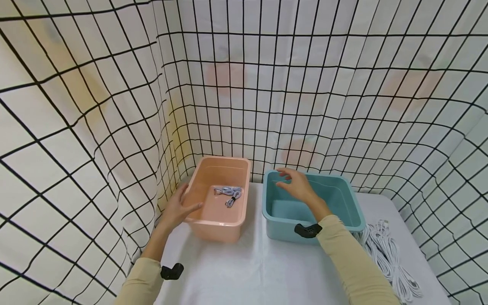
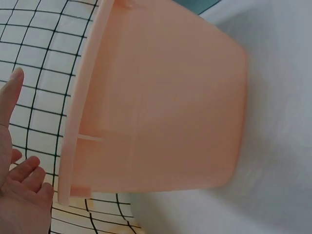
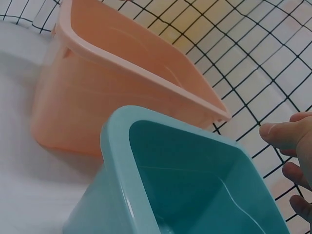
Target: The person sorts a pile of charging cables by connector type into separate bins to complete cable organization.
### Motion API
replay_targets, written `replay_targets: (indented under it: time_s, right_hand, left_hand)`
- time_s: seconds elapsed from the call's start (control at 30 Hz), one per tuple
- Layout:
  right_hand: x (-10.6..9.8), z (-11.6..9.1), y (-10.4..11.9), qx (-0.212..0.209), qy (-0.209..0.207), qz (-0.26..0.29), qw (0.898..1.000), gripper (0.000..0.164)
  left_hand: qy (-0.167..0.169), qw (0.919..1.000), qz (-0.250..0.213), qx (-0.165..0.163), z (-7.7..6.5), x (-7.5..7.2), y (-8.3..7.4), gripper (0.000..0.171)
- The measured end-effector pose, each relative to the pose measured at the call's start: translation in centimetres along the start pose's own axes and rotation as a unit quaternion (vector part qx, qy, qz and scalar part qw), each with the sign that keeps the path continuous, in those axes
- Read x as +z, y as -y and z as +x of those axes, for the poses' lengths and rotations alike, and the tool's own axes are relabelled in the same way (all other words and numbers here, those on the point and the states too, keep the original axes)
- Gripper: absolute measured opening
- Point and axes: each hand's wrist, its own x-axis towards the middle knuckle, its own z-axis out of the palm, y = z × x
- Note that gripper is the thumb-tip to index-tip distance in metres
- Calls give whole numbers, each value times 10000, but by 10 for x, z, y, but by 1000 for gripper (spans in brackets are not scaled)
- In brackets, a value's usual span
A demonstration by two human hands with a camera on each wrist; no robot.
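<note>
A peach plastic bin [image 1: 224, 232] stands left of centre in the head view, with two small bundled cables [image 1: 231, 192] lying on its floor. My left hand [image 1: 178, 209] is at the bin's left rim, thumb and fingers spread, holding nothing. To the right is a teal plastic bin [image 1: 280, 231]; the part of its inside that shows holds no objects. Over this bin's back left part hovers my right hand [image 1: 295, 183], its thumb and fingers apart with nothing between them. In the right wrist view the fingers [image 3: 282, 134] show above the teal rim.
A heap of white bundled cables [image 1: 385, 254] lies on the table right of the teal bin, partly behind the right sleeve [image 1: 350, 258]. Black grid netting [image 1: 267, 89] over white sheeting encloses the back and sides. White cloth [image 1: 236, 271] covers the table in front of the bins.
</note>
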Motion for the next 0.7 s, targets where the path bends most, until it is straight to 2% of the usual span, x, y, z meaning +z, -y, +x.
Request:
replay_targets:
  time_s: [0.27,0.5,0.7]
  right_hand:
    - [-8,-5,-2,-27,-52,-82,9999,55]
    - [-13,-9,-6,13,-75,-49,10000,56]
    - [-16,-12,-10,-18,-88,-81,9999,55]
  left_hand:
    - [43,9997,51,238,7,5,-8,100]
    - [90,9988,339,351,10,10,-14,103]
    - [169,9989,216,388,14,16,-19,102]
